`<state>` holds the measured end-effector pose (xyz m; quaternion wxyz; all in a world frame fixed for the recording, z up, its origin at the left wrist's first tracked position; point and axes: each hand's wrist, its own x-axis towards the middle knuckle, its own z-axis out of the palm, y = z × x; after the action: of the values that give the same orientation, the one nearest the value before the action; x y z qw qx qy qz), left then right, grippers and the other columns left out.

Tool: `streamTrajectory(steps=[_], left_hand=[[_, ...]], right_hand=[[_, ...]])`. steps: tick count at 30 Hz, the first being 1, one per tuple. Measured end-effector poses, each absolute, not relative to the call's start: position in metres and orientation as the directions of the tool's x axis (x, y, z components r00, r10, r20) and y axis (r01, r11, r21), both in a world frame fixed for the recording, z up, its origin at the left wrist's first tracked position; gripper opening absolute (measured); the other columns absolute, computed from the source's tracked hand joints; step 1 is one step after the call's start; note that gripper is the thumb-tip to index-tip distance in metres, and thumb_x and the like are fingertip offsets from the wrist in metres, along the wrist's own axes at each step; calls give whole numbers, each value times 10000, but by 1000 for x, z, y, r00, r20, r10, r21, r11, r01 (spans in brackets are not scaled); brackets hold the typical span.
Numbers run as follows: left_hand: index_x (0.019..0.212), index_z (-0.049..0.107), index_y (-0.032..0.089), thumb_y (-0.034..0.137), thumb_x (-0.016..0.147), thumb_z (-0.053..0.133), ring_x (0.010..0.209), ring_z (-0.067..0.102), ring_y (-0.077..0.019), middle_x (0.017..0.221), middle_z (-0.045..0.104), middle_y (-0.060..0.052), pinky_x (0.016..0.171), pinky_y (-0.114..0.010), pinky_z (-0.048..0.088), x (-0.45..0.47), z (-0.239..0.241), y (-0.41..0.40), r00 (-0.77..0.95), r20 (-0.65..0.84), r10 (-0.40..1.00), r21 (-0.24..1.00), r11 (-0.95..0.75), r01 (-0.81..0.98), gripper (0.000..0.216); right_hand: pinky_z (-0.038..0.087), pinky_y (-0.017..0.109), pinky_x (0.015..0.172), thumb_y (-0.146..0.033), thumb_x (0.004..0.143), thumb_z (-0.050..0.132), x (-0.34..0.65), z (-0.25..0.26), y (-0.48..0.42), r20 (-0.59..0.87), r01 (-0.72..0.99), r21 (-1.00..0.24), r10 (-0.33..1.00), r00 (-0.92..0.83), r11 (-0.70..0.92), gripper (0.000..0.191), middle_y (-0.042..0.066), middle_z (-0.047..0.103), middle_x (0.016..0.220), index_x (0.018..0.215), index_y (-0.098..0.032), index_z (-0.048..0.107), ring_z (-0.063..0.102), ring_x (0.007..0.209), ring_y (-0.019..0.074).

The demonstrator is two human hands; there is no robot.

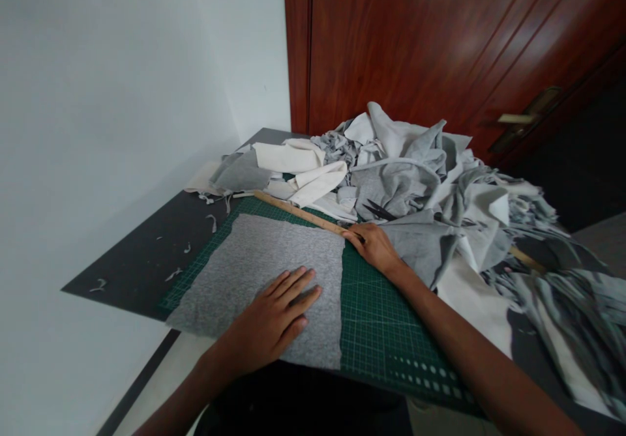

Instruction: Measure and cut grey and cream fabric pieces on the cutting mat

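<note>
A flat grey piece of fabric (254, 273) lies on a green cutting mat (386, 319). My left hand (276, 315) rests flat on the fabric's near part, fingers stretched out. My right hand (374, 244) sits at the fabric's far right corner, fingers closed on the wooden ruler (298, 212), which runs along the fabric's far edge. Whether it also holds a small tool is unclear. Black scissors (379, 210) lie just beyond the right hand on the cloth pile.
A big heap of grey and white fabric scraps (430, 182) covers the table's right and back. Small offcuts (173, 273) dot the dark tabletop (137, 260) at left. White wall at left, a red-brown wooden door (440, 45) with a handle (518, 120) behind.
</note>
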<state>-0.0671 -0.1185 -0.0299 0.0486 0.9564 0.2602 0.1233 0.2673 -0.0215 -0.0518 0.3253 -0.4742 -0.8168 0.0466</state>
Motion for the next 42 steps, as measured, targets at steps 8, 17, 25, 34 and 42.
streamTrajectory(steps=[8,17,25,34,42], left_hand=[[1692,374,285,334,1139,471,1670,275,-254,1792,303,-58,1369,-488,285,-67,-30,-119,830,217,513,151,-858,491,564],[1656,435,272,308,1121,484,1654,312,-264,1767,365,-68,1356,-505,321,-64,-26,-119,826,199,528,174,-848,500,538],[1526,579,207,292,1108,499,1566,446,-286,1640,537,-99,1325,-520,384,-20,-21,-123,781,248,574,197,-819,539,434],[1627,466,223,364,1146,429,1604,400,-246,1718,451,-78,1324,-449,385,-27,-16,-117,808,271,524,144,-852,504,503],[1327,692,154,432,1135,290,1270,648,-304,1305,718,-143,1159,-503,506,-125,19,43,624,374,686,105,-700,706,525]], right_hand=[[552,428,897,-548,1126,474,264,-46,-30,535,638,-409,738,-411,652,487,88,812,917,953,-216,785,739,866,255],[542,373,901,-453,1119,548,263,-51,-25,471,739,-369,799,-375,564,337,94,813,971,1023,-209,760,750,923,259],[543,328,804,-409,1129,532,264,-51,-26,468,761,-373,816,-340,531,303,67,812,925,1028,-225,751,760,842,245],[566,373,911,-376,1132,524,262,-51,-25,447,750,-378,816,-366,544,285,98,821,1043,1082,-204,746,776,964,266],[594,410,934,-358,1153,447,262,-53,-24,460,714,-421,810,-363,560,319,114,810,1089,1122,-200,723,774,1010,275]])
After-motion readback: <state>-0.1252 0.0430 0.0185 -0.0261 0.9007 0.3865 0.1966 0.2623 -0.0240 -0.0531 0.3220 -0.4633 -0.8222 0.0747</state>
